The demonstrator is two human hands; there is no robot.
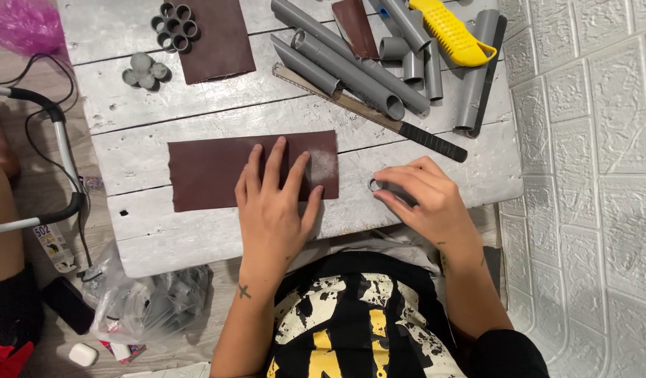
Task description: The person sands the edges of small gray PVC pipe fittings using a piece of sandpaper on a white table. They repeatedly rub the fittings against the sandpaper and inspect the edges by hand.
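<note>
- Fingers of the left hand (274, 203) lie spread flat, pinning the brown sandpaper sheet (218, 171) at frame centre; it may slide, since only one end is held.
- Right hand (421, 199) curls closed around a short grey pipe piece (377, 185) just right of the sheet; the smooth ring could slip out.

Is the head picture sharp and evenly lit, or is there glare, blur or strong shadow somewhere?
Head view: light is soft and even, with no harsh glare; the left hand on the sandpaper and the right hand around a short pipe piece look sharp, casting only faint shadows; the pale patch on the sandpaper looks like dust, not glare; the table edges bend slightly, a wide-lens effect.
</note>
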